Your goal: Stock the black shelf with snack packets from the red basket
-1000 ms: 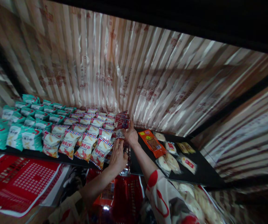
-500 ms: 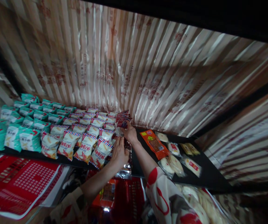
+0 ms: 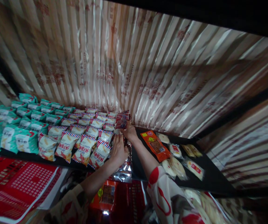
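Dark red snack packets (image 3: 122, 119) stand in a row at the right end of the snack display, close to the back sheeting. My right hand (image 3: 129, 132) is closed at the near edge of these packets, its fingertips partly hidden. Just in front, my left hand (image 3: 119, 153) reaches over the same row with fingers stretched out against the packets. Silvery packet ends (image 3: 124, 174) show below my left wrist. Left of my hands are white snack bags (image 3: 101, 154) with striped tops, several rows deep.
Teal snack bags (image 3: 26, 140) fill the left of the black shelf (image 3: 214, 174). An orange packet (image 3: 156, 145) and clear-wrapped pale rounds (image 3: 177, 168) lie right of my arm. Below are a red basket (image 3: 19, 183) and another orange packet (image 3: 105, 196). A dark beam crosses overhead.
The dark red packets at my right hand now stand more upright and closer together. My left fingers have moved slightly up toward them. The view has shifted a little.
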A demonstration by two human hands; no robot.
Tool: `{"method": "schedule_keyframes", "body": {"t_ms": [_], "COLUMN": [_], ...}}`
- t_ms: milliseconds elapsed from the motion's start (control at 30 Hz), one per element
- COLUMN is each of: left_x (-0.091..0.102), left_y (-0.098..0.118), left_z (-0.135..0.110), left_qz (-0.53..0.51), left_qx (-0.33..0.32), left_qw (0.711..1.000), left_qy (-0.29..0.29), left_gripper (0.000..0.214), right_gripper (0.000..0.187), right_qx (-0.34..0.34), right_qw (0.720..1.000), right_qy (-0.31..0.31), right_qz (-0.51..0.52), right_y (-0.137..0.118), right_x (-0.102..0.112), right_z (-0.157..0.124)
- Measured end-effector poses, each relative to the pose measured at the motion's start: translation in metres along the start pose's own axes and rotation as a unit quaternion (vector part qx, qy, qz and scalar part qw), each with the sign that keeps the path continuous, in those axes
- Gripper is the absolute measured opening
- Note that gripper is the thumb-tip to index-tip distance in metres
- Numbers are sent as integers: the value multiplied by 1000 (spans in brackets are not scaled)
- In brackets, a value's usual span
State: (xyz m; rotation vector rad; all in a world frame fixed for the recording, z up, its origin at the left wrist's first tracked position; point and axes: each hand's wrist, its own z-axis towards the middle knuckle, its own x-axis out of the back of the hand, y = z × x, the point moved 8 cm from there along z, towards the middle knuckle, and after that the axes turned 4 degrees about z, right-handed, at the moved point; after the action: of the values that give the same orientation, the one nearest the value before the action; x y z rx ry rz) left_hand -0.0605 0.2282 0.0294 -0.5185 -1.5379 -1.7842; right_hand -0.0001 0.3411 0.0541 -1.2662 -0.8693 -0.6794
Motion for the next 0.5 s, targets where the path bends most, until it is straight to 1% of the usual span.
{"method": "schedule_keyframes", "body": {"t_ms": [133,267,333,400,467,500], "left_x": [-4,-5,2,14,24,26], "left_y": [0,-1,-1,-2,-6,-9], "left_z": [4,7,11,19,32,40], "left_qz": [17,19,7,-14,-40,-48], "left_qx": [10,7,0,-3,17,37], "left_qw": [1000,1000,1000,999,997,996], "left_qy": [-10,-12,13,48,65,58], "left_gripper": [62,60,56,52,48,47], "right_gripper": [52,46,41,37,32,31], "right_qx": [28,38,49,65,71,69], "right_qw": [1000,999,999,998,997,997], "right_qy": [-4,-10,-12,-12,-12,-11], "right_qz": [-1,-14,-8,2,9,11], "right_y": [-2,2,2,2,2,3], "right_x": [-2,-4,-5,-6,-6,-7], "right_z": [2,6,7,7,6,6]}}
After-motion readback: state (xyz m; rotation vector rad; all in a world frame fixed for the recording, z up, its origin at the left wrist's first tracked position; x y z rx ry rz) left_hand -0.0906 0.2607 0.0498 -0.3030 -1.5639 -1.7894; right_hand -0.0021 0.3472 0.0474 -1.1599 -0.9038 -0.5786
